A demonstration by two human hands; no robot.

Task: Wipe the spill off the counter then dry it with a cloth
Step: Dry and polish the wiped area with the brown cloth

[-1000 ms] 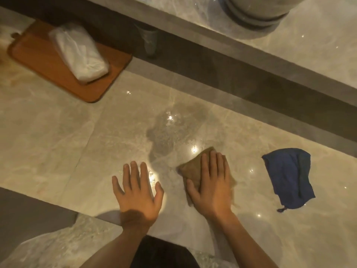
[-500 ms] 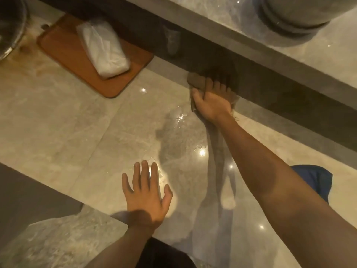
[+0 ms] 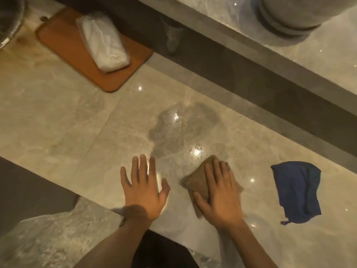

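A wet, dark patch of spill (image 3: 179,130) glistens on the beige marble counter (image 3: 67,128), in the middle of the view. My right hand (image 3: 220,194) lies flat on a folded brown cloth (image 3: 197,179), pressing it onto the counter just below and to the right of the spill. My left hand (image 3: 143,188) rests flat on the counter with fingers spread, holding nothing, left of the brown cloth. A crumpled blue cloth (image 3: 297,190) lies loose on the counter to the right of my right hand.
An orange-brown board (image 3: 63,43) at the back left carries a white plastic-wrapped pack (image 3: 102,41). A dark recessed ledge (image 3: 251,82) runs along the back, with a raised marble shelf and a round grey base (image 3: 289,18) above it. The counter's front edge is near my wrists.
My right hand has pulled the brown cloth back from the far ledge, across the spill, to the near side of the counter. My left hand has stayed flat in place.
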